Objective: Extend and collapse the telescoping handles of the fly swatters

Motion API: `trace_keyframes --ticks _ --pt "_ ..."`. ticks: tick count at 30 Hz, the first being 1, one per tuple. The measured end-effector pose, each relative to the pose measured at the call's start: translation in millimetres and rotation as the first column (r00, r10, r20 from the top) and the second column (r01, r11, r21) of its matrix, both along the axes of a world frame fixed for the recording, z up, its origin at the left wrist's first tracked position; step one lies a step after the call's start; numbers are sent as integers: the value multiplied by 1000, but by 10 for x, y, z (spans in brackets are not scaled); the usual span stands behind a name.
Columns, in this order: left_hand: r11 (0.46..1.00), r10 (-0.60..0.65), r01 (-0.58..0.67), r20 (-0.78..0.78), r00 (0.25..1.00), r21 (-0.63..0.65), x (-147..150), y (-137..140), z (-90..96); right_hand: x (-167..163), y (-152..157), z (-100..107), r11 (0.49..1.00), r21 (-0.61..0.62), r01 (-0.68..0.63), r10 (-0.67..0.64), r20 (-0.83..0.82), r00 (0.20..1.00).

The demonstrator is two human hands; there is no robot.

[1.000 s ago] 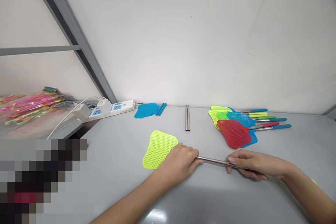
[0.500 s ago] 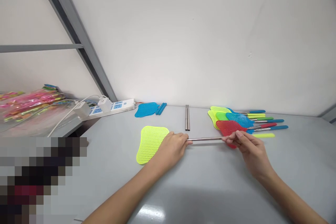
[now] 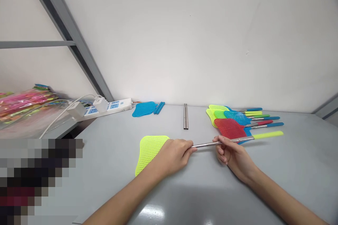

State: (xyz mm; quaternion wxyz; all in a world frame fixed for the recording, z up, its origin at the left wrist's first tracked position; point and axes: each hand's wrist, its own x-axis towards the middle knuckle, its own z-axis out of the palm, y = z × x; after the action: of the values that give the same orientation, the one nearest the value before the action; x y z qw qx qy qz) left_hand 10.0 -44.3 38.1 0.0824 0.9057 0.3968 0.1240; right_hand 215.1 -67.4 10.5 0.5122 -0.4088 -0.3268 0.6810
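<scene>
A yellow fly swatter [image 3: 150,149] with a perforated head, a thin metal rod and a yellow grip lies across both hands, slightly above the table. My left hand [image 3: 176,154] is closed round its neck, hiding where head and rod join. The fingers of my right hand [image 3: 232,156] pinch the rod partway along, left of the yellow grip. Just behind my right hand lies a pile of fly swatters, topped by a red swatter [image 3: 229,128], with blue, green and yellow ones beneath.
Two metal rods [image 3: 186,116] lie side by side at the back middle. To their left are a blue swatter head [image 3: 144,109] and short blue grips [image 3: 159,108]. A white power strip [image 3: 113,107] with plugged-in chargers stands near plastic-wrapped bundles [image 3: 29,103] at far left.
My right hand has slid left along the rod, uncovering the yellow grip. The swatter's grip end has risen, and the head has come a little nearer to me.
</scene>
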Motion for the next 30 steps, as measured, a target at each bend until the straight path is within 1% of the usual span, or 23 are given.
trace_keyframes --ticks 4,8,14,18,22,25,30 --pt "997 -38 38 -5 999 -67 -10 -35 40 28 23 -39 998 -4 -68 68 40 997" --pt "991 -30 29 -5 1000 -132 -8 -56 54 41 31 -58 975 -96 -199 207 83 975" --pt "983 -50 45 -21 999 -179 11 -76 41 72 0 -37 956 -140 -257 272 94 958" --pt "975 -57 54 -10 998 -218 25 -81 37 71 -27 -37 934 -173 -313 324 35 945" --pt "968 -57 50 -21 998 -245 33 -88 27 56 -45 -57 911 -158 -382 383 -28 924" --pt "967 -64 53 -35 997 -247 34 -92 11 46 -57 -75 904 -131 -407 409 -7 912" --pt "959 -68 54 -42 997 -278 35 -95 15 19 -78 -97 909 -87 -407 412 42 910"
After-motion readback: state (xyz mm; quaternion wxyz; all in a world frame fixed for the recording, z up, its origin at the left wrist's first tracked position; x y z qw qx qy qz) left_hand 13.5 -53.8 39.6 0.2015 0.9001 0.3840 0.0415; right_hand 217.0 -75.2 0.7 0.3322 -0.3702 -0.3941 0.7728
